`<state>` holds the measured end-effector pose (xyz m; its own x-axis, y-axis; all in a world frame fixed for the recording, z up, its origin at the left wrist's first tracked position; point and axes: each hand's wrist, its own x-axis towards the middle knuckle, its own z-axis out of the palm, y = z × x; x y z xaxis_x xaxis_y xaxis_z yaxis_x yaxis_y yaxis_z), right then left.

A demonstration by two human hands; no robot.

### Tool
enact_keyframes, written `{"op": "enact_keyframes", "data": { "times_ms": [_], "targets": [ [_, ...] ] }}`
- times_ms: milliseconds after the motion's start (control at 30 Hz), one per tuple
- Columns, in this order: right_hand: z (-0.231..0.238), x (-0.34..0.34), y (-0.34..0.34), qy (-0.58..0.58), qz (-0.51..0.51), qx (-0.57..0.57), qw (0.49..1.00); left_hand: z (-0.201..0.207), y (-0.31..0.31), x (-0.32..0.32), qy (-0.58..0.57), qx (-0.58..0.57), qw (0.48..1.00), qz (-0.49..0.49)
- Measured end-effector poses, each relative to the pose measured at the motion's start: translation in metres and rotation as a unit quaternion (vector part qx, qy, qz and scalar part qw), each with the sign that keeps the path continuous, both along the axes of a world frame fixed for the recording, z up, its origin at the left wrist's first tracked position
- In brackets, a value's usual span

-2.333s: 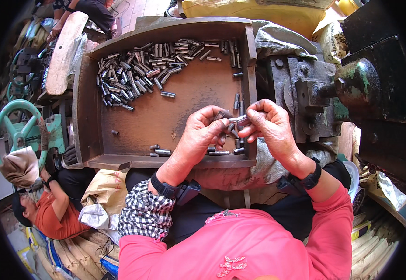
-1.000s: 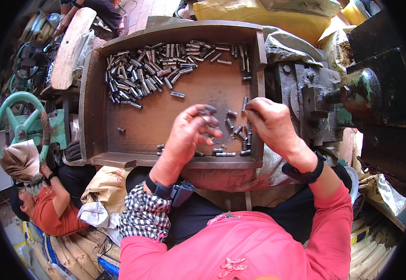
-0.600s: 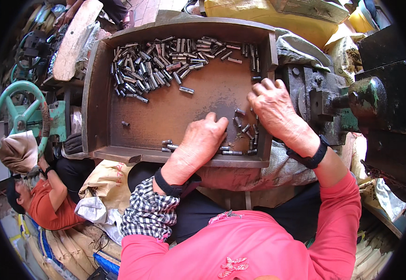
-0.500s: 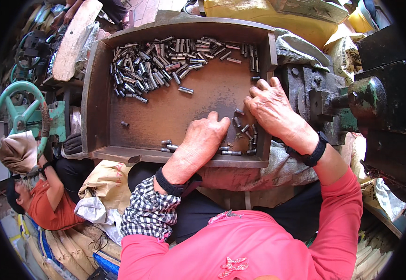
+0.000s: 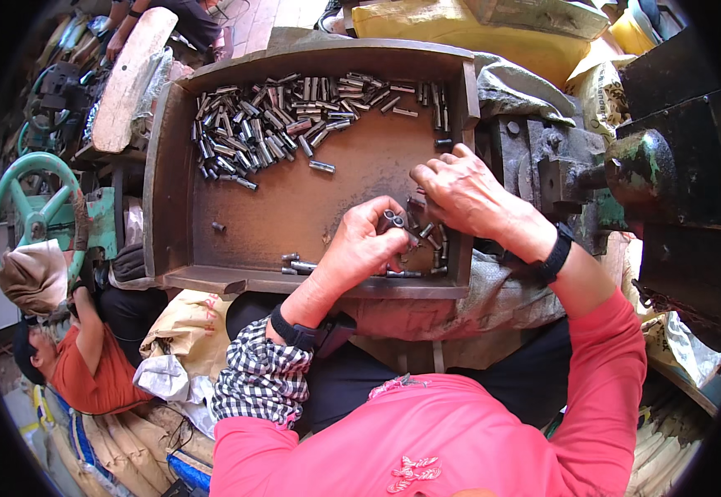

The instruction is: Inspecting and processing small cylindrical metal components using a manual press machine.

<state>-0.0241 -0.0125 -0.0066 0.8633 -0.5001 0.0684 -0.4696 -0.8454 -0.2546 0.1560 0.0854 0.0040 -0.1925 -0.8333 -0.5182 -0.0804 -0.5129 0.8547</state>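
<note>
Gripping at least two metal cylinders [image 5: 393, 219] in the closed left hand [image 5: 366, 240], round ends showing, above the near right part of the brown tray [image 5: 286, 211]. Holding the right hand [image 5: 460, 190] half curled, fingertips down, beside short metal pieces [image 5: 428, 230]; cannot tell whether pinching any.

Red characters [image 5: 209, 316] on a tan sack [image 5: 178, 325], dark printed lettering [image 5: 611, 95] on a pale sack [image 5: 590, 89] at upper right
</note>
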Motion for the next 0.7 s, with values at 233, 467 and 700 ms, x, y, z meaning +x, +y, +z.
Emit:
{"op": "enact_keyframes", "data": {
  "times_ms": [233,467,700],
  "targets": [
    [0.014,-0.016,0.038,-0.309,-0.236,0.479,0.787,-0.01,0.005,0.0,0.249,0.016,0.96,0.125],
    [0.014,-0.036,0.059,-0.372,-0.275,0.633,0.621,-0.017,0.003,-0.008,0.253,0.007,0.96,0.121],
    [0.014,-0.039,0.058,-0.408,-0.281,0.622,0.606,-0.008,0.0,-0.022,0.213,-0.013,0.971,0.107]
  ]
}}
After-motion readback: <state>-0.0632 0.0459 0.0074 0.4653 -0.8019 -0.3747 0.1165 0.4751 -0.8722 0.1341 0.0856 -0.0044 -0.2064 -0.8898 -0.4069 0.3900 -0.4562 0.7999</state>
